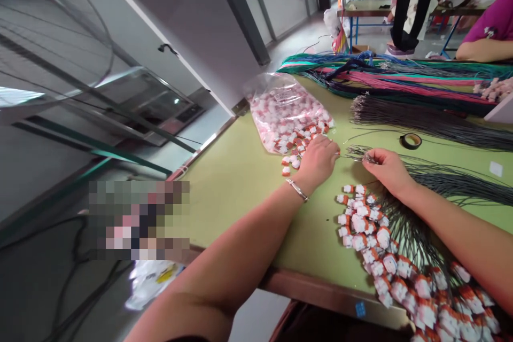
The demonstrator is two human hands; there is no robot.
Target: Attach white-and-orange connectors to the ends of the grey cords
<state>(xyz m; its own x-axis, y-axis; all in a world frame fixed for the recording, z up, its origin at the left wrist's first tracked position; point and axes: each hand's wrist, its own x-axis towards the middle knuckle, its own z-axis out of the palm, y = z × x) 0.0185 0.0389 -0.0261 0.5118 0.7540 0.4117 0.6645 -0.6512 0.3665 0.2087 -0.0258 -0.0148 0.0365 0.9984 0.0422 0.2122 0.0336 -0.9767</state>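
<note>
My left hand point(319, 164), with a bracelet at the wrist, is beside loose white-and-orange plastic connectors point(295, 162) that spill from a clear bag point(276, 104). Its fingers are curled together; a small reddish bit shows at the fingertips, too small to name. Opposite it, my right hand point(389, 172) pinches a bunch of thin dark wires point(358, 153) near their metal-tipped ends, which point toward my left hand. Below my right forearm lies a large heap of wires with white-and-orange connectors point(363, 219) on their ends, hanging over the table's near edge.
A roll of black tape point(411, 141) lies on the green tabletop point(240, 187). Bundles of dark wires point(425, 120) and coloured wires point(372, 77) stretch across the back. Another person's arm point(484, 49) rests at the far right. A white card point(496, 169) lies at the right.
</note>
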